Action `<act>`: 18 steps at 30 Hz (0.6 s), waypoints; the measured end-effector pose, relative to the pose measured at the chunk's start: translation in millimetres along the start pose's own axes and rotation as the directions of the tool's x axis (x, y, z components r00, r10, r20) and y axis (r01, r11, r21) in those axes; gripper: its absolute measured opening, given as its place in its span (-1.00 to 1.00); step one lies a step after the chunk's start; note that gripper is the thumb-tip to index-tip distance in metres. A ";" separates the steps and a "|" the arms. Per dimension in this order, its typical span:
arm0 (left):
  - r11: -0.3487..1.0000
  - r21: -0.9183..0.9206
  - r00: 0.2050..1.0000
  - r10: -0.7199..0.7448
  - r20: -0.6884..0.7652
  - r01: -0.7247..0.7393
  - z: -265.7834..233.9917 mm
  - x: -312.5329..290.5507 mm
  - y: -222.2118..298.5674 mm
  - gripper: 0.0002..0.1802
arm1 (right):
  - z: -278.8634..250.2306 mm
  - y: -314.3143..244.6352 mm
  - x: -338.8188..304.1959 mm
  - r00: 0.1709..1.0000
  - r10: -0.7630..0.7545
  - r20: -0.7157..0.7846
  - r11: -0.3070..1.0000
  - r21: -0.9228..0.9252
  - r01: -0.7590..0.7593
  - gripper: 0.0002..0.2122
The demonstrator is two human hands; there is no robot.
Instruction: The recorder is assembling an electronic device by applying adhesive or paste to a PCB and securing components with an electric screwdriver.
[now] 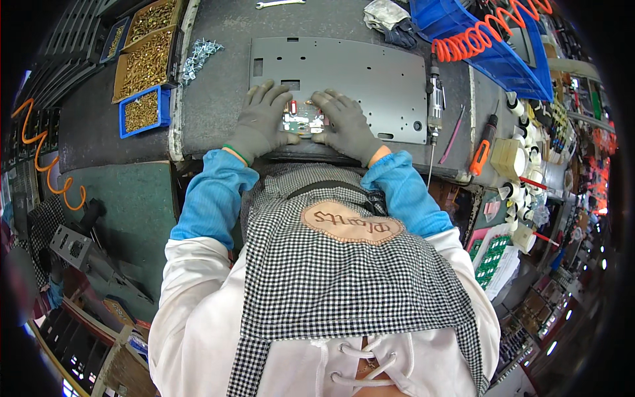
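Note:
A small green circuit board (pixel 303 123) with pale and red parts lies at the near left part of a flat dark grey metal panel (pixel 357 79). My left hand (pixel 262 122), in a grey glove, holds the board's left side, thumb at the near edge and fingers reaching toward the far edge. From the other side my right hand (pixel 349 126), gloved alike, grips the board's right side, with its fingers bent over the far corner. The glove tips hide the board's side edges. Holes and cutouts dot the panel around both hands.
Loose silver screws (pixel 200 57) lie left of the panel, near brass-coloured fasteners in a blue tray (pixel 140 114). Right of the panel are a power screwdriver (pixel 434 99) on a red coiled hose (pixel 473 41), a purple-handled tool (pixel 452 135) and an orange screwdriver (pixel 483 149). A wrench (pixel 280 3) lies beyond.

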State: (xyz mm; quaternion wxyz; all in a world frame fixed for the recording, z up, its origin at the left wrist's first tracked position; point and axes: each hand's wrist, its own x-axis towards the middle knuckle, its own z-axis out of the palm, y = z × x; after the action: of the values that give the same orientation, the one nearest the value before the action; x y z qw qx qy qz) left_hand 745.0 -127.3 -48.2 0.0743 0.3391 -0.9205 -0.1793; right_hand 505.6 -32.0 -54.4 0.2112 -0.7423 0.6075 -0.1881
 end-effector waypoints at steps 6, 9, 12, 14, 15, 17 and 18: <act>0.999 -0.025 1.000 0.026 -0.010 -0.026 1.5 4.6 6.1 0.10 | -2.1 7.5 -9.3 0.998 -0.037 -0.044 0.999 -0.011 0.037 -0.16; 0.997 -0.052 0.998 0.061 -0.023 -0.062 0.9 7.7 9.2 0.05 | 7.4 19.6 -11.6 0.977 -0.179 -0.116 0.977 0.092 0.190 -0.16; 0.998 -0.044 0.999 0.051 0.012 -0.050 -5.1 7.3 10.2 0.09 | -30.6 8.2 -24.2 0.977 -0.112 -0.182 0.990 0.067 0.126 -0.12; 0.998 -0.017 0.998 0.054 -0.020 -0.054 -4.9 10.2 8.6 0.16 | -69.6 22.7 -41.6 0.967 -0.079 -0.240 0.997 0.008 0.083 -0.17; 0.997 -0.020 0.997 0.074 -0.027 -0.075 -5.7 11.0 6.6 0.16 | -93.1 41.2 -59.3 0.943 -0.079 -0.324 0.995 -0.086 0.053 -0.28; 0.985 -0.171 0.999 -0.004 -0.051 -0.005 -13.3 11.3 7.7 0.25 | -139.2 93.5 -102.2 0.880 -0.018 -0.474 0.977 -0.195 -0.085 -0.47; 0.974 -0.215 0.997 -0.072 -0.023 0.066 -20.3 8.8 12.4 0.29 | -159.9 125.2 -128.3 0.840 0.046 -0.540 0.962 -0.204 -0.183 -0.55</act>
State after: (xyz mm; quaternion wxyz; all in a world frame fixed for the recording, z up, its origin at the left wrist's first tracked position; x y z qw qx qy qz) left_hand 736.1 -129.9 -24.6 0.1181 0.3635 -0.8823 -0.2747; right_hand 292.4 58.7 9.2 -0.0481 -0.6438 0.7042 -0.2955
